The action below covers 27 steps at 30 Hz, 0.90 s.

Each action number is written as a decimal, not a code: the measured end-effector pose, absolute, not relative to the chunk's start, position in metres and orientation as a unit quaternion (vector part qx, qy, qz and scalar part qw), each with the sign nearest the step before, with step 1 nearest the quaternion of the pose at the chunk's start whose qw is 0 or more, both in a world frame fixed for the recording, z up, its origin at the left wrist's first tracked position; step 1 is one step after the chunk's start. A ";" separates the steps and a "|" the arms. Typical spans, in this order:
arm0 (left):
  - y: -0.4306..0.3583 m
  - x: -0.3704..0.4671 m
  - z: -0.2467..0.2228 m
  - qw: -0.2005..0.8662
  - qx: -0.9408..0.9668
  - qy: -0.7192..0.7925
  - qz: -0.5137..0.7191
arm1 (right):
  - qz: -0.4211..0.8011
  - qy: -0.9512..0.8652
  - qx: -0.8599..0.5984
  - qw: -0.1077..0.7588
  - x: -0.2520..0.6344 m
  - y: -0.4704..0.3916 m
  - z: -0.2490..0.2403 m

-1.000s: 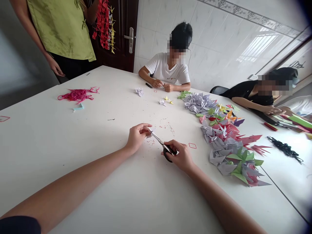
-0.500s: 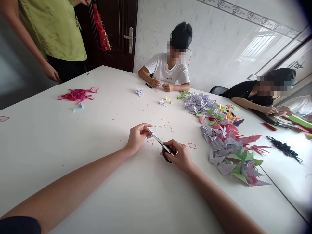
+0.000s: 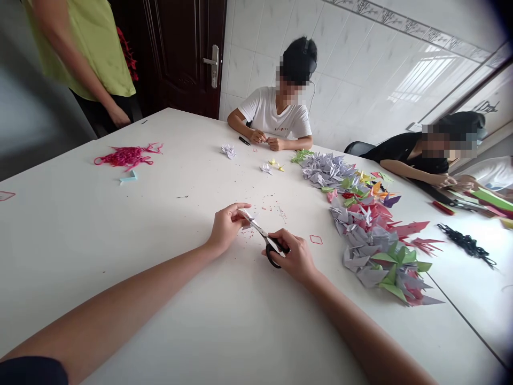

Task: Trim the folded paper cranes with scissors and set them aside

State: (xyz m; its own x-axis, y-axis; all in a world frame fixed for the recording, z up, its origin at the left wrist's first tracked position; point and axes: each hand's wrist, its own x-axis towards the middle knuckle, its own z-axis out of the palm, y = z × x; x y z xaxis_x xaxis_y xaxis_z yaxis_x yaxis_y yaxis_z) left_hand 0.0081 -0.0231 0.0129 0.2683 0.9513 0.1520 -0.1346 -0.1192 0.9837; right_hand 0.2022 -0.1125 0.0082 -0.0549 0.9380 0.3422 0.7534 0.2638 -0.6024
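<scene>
Scissors with black handles (image 3: 273, 258) are gripped in my right hand (image 3: 297, 256), fingers through the loops. Their blades point up and left to a small piece of white folded paper (image 3: 247, 225), pinched in the fingertips of my left hand (image 3: 225, 229). The blade tips meet the paper right by those fingers, which partly hide it; whether they are cutting through it I cannot tell. Tiny red and dark scraps (image 3: 269, 206) lie scattered on the white table (image 3: 168, 315) around the paper.
A long heap of folded paper cranes (image 3: 371, 235) lies to the right, black cord (image 3: 467, 245) beyond it. Pink string (image 3: 128, 156) and a light-blue strip (image 3: 129, 178) lie left. Two people (image 3: 280, 115) (image 3: 425, 152) sit across; another person (image 3: 86, 59) stands at the far left.
My hands, the scissors and the paper hold nearly the same place. The standing person has shifted, and the red hanging bundle has moved left, now partly behind that person.
</scene>
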 end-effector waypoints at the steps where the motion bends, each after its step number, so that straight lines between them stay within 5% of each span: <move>1: -0.023 0.008 0.014 0.558 0.568 0.359 0.487 | 0.132 -0.714 -0.592 0.350 0.202 -0.112 0.008; 27: -0.013 0.003 0.013 0.553 0.514 0.385 0.532 | 0.210 -0.696 -0.579 0.369 0.226 -0.110 0.005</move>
State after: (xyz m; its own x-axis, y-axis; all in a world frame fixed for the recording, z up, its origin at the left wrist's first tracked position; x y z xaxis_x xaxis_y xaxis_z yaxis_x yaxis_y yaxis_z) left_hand 0.0031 -0.0130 0.0134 0.1386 0.9829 0.1208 -0.1926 -0.0929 0.9769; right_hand 0.2262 -0.1103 0.0054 -0.0559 0.9612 0.2702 0.6506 0.2404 -0.7204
